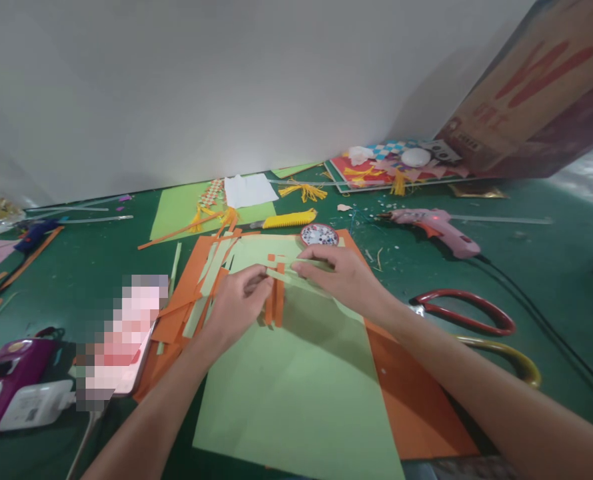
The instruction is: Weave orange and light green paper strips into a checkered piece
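Note:
Both hands meet over a light green paper sheet. Two orange paper strips hang down between them, crossed near the top by pale green paper strips. My left hand is closed, thumb against forefinger, pinching the woven strips at their left side. With thumb and fingers pressed together, my right hand grips a pale green strip from the right. The exact weave is small and partly covered by my fingers. Beneath the green sheet lies orange paper, and loose orange strips are heaped left of it.
A yellow utility knife and a round dish of beads sit beyond my hands. To the right are a pink glue gun with its cord and large scissors. A phone and a purple power strip lie left.

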`<state>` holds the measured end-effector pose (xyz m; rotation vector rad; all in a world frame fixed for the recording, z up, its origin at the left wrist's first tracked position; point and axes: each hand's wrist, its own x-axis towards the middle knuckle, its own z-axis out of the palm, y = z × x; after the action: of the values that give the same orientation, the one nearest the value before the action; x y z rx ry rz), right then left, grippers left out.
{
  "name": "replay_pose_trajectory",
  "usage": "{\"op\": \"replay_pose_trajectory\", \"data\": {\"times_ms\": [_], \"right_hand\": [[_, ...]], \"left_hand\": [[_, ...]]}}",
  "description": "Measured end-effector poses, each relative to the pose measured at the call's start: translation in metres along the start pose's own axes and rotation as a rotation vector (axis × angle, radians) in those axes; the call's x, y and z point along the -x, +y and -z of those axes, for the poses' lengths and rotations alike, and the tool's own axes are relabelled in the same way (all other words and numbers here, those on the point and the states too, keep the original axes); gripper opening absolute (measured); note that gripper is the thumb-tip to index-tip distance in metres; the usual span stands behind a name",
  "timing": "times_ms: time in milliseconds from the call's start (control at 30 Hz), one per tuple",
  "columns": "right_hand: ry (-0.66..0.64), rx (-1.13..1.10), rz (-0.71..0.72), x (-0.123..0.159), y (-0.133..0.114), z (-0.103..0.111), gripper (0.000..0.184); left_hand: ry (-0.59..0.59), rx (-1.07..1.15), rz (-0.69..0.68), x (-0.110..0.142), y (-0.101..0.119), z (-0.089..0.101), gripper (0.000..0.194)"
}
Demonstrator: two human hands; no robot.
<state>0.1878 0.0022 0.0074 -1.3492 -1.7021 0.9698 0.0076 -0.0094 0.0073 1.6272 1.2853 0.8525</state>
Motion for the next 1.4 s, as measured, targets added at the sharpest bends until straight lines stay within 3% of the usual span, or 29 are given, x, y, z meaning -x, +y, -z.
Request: {"op": "replay_pose_trajectory", "data": {"times_ms": [300, 567, 733, 1000, 1200, 1400], "right_hand": [[-0.134, -0.02, 0.041, 0.0016, -0.0019, 0.0, 0.027], [-0.094, -0.092, -0.024, 0.0015, -0.0035, 0.0016, 0.031], [-0.034, -0.047, 0.018, 0.0019, -0.0006, 0.0017, 0.03], [-0.064, -0.026, 0.032, -0.0005, -0.0003, 0.004, 0.023], [-0.141, 0.041, -0.052, -0.001, -0.003, 0.006, 0.033], [-0.129, 0.021, -0.103, -0.0033, -0.001, 0.0091, 0.029]], "left_hand": [[0.075, -0.057, -0.034, -0.0016, -0.0008, 0.0014, 0.036], [0.044, 0.114, 0.021, -0.003, -0.0004, 0.002, 0.028], [0.049, 0.14, 0.026, -0.0029, -0.0017, 0.0016, 0.026], [0.069, 0.129, 0.026, -0.0012, 0.0011, 0.002, 0.026], [0.074, 0.081, 0.029, -0.0016, 0.0017, 0.0022, 0.026], [0.026, 0.118, 0.046, -0.0023, 0.0014, 0.0021, 0.022]]}}
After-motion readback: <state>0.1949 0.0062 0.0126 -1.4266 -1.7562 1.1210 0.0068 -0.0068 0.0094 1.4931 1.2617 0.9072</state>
